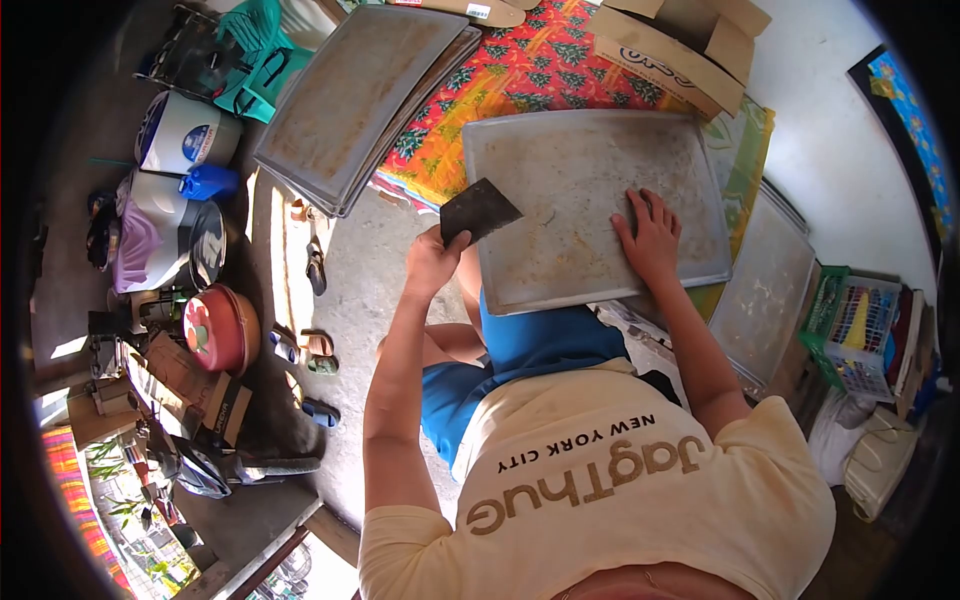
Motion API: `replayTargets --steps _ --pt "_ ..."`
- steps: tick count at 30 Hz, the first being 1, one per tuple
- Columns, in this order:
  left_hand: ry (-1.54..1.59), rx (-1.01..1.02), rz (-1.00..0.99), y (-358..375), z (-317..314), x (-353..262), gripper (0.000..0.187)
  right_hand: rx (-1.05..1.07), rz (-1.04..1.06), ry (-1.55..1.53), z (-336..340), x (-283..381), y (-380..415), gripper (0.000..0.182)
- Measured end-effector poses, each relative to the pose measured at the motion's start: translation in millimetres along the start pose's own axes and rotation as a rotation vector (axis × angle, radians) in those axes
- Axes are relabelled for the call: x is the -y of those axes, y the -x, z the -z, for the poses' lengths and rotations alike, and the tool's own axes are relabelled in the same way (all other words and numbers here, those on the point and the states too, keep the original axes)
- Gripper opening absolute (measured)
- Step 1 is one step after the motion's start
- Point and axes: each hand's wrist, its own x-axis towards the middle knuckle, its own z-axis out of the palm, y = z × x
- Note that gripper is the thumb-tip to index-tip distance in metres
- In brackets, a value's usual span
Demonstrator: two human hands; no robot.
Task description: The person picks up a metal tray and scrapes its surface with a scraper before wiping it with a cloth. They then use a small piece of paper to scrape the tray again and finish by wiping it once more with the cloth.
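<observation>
My left hand [437, 258] is closed around a dark, flat scraper [480, 210] with a squared blade, held up beside the left edge of a metal baking tray [560, 250]. The blade overlaps the tray's left rim in this view. The tray rests partly over my lap and partly on the cloth-covered table, its surface stained with brownish marks. My right hand [652, 238] lies on the right half of the tray with its fingers spread, pressing on nothing else.
A stack of trays [365, 95] stands at the left of the patterned tablecloth [540, 60]. A cardboard box [680, 50] sits at the back right. More trays [765, 290] lean at the right near a plastic basket [865, 310]. Slippers [318, 343] and a basin [215, 330] are on the left floor.
</observation>
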Motion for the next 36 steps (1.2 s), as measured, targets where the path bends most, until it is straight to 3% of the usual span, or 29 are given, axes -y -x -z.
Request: replayTargets --steps 4,7,10,16,19,22,25,28,31,34,36 --pt "-0.044 -0.038 0.003 0 -3 -5 0.03 0.002 0.001 0.004 -1 -2 1 0.054" --pt "-0.007 0.049 0.035 -1 2 -10 0.031 -0.004 0.002 0.004 -1 -1 0 0.054" --pt "-0.041 -0.041 0.012 2 -2 -21 0.031 -0.009 0.004 0.006 -1 -2 1 0.053" --pt "-0.124 0.098 0.029 -1 3 -30 0.031 -0.004 0.002 0.004 0 -1 1 0.053" --pt "-0.08 -0.029 0.024 -9 -6 -14 0.03 -0.009 0.005 -0.002 0 0 -1 0.053" --pt "-0.045 0.076 0.009 -9 -6 -13 0.032 -0.014 0.006 0.001 0 -1 1 0.052" --pt "-0.06 -0.064 -0.001 -12 -9 -8 0.031 -0.02 0.013 0.002 0 -1 0 0.052" --pt "-0.053 0.066 0.051 -5 -1 -28 0.033 -0.013 0.007 -0.001 0 0 0 0.052" --pt "-0.074 -0.074 -0.011 -9 -8 -15 0.033 -0.009 0.008 0.0 1 0 0 0.053" --pt "-0.081 0.082 0.021 -8 -5 -20 0.035 0.006 -0.002 0.0 1 0 0 0.053" --pt "-0.087 -0.011 0.037 -6 -8 -23 0.035 0.007 0.002 0.001 2 0 0 0.053"
